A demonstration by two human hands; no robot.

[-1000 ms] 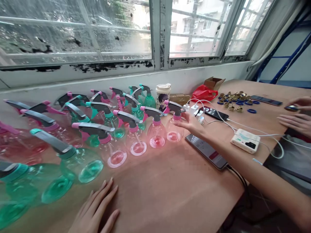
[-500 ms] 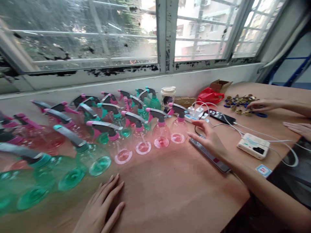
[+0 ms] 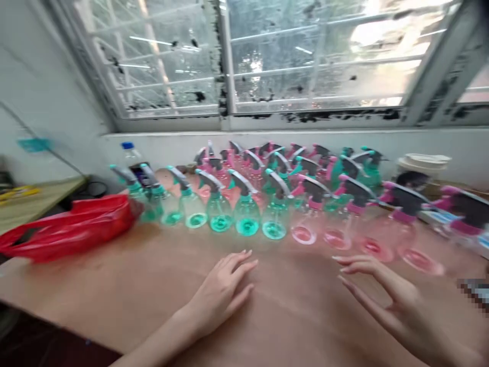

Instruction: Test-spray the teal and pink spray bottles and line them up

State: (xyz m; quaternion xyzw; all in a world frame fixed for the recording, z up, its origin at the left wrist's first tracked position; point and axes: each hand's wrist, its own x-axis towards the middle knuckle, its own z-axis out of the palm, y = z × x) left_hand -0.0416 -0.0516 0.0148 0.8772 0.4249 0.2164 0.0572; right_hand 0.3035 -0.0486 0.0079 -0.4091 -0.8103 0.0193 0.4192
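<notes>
My left hand [image 3: 225,285] rests on the brown tabletop [image 3: 153,290] with its fingers apart, holding nothing. Over the table to its right, my right hand [image 3: 389,295] is also empty, thumb and fingers spread. Just beyond both hands stand rows of clear spray bottles. Green spray bottles [image 3: 246,214] with grey and teal trigger heads line the front left. Pink spray bottles [image 3: 307,219] with grey and pink heads continue to the right, the nearest a little past my right fingertips. More bottles stand behind, partly hidden.
A red plastic bag [image 3: 87,224] lies on the table at left. Behind the green bottles is a bottle with a blue cap [image 3: 128,146]. At right stand a lidded paper cup [image 3: 422,168] and a white power strip [image 3: 439,219]. The window ledge [image 3: 183,133] runs along the back.
The view has swung left, bringing the red bag into sight and leaving the co-worker's hands out of frame. My right hand has moved from above the phone to in front of the pink bottles.
</notes>
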